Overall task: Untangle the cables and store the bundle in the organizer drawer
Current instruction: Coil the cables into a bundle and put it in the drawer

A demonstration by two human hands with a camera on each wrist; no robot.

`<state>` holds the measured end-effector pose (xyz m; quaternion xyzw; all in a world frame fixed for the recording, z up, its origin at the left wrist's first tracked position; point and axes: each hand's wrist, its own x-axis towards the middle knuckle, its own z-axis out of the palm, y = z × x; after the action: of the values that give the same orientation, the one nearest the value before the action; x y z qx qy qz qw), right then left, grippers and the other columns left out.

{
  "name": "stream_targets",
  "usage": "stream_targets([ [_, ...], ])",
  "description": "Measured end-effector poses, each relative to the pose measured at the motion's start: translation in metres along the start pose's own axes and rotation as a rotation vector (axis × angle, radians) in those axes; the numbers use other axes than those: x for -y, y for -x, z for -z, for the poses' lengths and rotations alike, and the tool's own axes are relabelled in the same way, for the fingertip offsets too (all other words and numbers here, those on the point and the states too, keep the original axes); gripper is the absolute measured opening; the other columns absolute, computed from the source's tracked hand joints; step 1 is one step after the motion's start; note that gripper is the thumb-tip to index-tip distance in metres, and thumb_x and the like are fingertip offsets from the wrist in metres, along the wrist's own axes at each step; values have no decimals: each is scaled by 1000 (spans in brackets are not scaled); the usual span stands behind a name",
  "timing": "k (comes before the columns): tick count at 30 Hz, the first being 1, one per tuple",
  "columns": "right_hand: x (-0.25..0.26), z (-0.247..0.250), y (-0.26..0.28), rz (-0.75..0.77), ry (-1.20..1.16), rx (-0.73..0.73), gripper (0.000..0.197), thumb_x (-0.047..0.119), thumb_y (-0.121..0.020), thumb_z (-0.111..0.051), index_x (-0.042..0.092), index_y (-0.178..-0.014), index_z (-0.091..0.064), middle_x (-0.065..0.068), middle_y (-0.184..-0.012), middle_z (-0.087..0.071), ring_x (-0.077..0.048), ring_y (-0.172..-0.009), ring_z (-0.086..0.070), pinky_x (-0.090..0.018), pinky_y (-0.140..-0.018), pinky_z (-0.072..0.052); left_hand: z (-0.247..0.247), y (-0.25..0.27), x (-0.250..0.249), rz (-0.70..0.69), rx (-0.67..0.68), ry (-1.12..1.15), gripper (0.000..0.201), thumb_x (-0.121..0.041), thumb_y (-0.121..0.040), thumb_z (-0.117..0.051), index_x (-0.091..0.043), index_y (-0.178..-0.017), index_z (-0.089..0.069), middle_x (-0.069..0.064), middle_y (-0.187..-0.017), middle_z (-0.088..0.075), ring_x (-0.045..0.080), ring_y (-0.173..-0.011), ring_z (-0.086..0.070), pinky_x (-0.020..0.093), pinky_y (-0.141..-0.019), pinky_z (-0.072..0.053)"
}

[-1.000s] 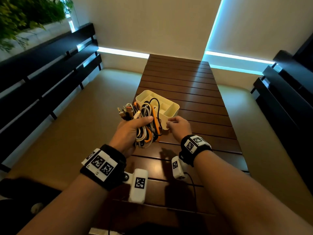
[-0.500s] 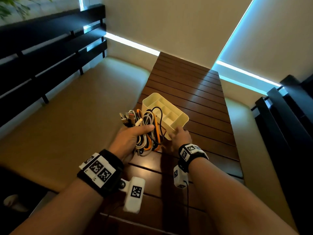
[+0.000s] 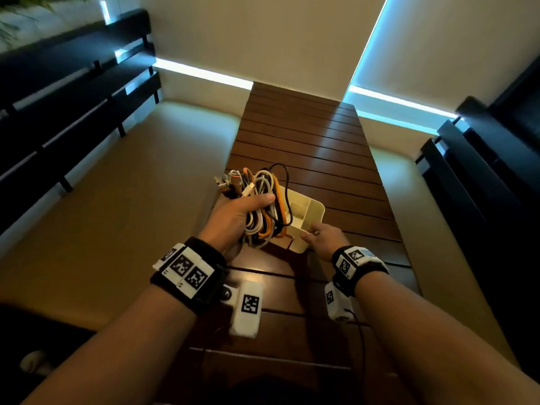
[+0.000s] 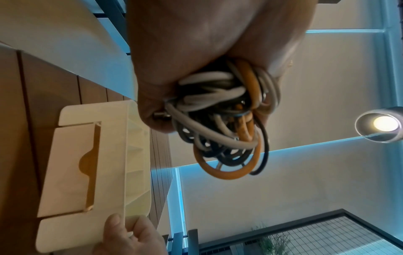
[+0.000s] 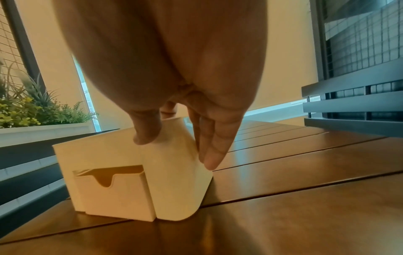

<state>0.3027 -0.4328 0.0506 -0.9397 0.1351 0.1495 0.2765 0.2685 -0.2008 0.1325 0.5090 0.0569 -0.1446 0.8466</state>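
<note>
My left hand (image 3: pixel 238 213) grips a tangled bundle of white, orange and black cables (image 3: pixel 263 200), held in the air over the near-left part of the cream organizer (image 3: pixel 314 213). Several plugs stick out at the bundle's far left. From the left wrist, the cable loops (image 4: pixel 224 124) hang out of my fist beside the organizer (image 4: pixel 111 155). My right hand (image 3: pixel 315 233) pinches the organizer's near right corner, thumb on the front and fingers on the side (image 5: pixel 209 150). The organizer's drawer (image 5: pixel 113 195), with a notch in its front, sits in the lower front face.
The organizer stands on a long slatted brown wooden table (image 3: pixel 306 135). Tan cushioned benches (image 3: pixel 131 200) with dark slatted backs (image 3: pixel 73 92) run along both sides. A planter with green plants (image 5: pixel 32 113) sits behind the left bench.
My left hand has raised the cable bundle and carried it over the organizer. My right hand has moved from beside the organizer to holding its near corner.
</note>
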Motion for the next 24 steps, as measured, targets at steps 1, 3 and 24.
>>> stream_targets([
  [1,-7,1,8,-3,11,4,28,39,-98,-57,20,-117,-63,-4,-115,-66,-18,-100,-61,-31,-83,-48,-2,3,2,2,7,-5,38,-11,-86,-69,-1,-122,-65,26,-107,-71,36,-86,-73,46,-71,-58],
  [3,-21,6,24,-13,49,8,27,40,-97,-58,20,-114,-65,-4,-114,-66,-17,-98,-60,-31,-82,-47,-7,8,9,10,10,-15,43,-13,-83,-73,-2,-124,-64,26,-110,-71,38,-89,-73,48,-72,-58],
  [24,-83,-2,119,167,274,-108,73,53,-83,-70,40,-147,-36,5,-165,0,-26,-152,-8,-60,-116,-28,-63,62,57,32,176,-177,26,-6,-88,-66,-4,-114,-67,21,-105,-74,37,-94,-73,51,-81,-60],
])
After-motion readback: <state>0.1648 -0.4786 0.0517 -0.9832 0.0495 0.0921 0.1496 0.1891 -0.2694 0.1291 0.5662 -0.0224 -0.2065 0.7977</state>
